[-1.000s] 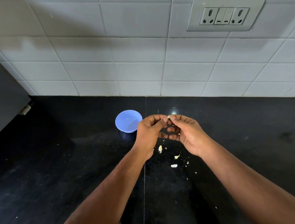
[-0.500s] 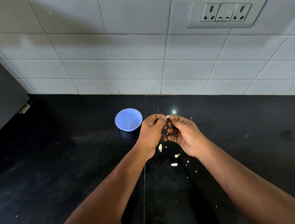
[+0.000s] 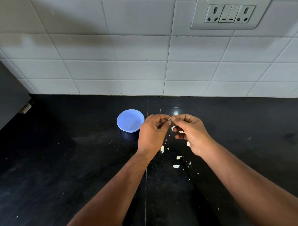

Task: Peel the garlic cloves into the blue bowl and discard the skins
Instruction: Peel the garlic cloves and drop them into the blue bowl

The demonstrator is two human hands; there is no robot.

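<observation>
A small garlic clove (image 3: pixel 170 118) is pinched between the fingertips of my left hand (image 3: pixel 151 132) and my right hand (image 3: pixel 191 133), held above the black counter. A strip of pale skin (image 3: pixel 174 127) hangs from the clove by my right fingers. The blue bowl (image 3: pixel 130 120) stands on the counter just left of my left hand, and I see nothing inside it. Several bits of garlic skin (image 3: pixel 175 166) lie on the counter under and in front of my hands.
The black counter (image 3: pixel 57 160) runs back to a white tiled wall (image 3: pixel 130 60) with a socket panel (image 3: pixel 230 14) at the upper right. A dark cabinet side (image 3: pixel 5 98) stands at the far left.
My hands have drawn slightly apart and a strip of skin now hangs loose from the clove. The bowl has not moved.
</observation>
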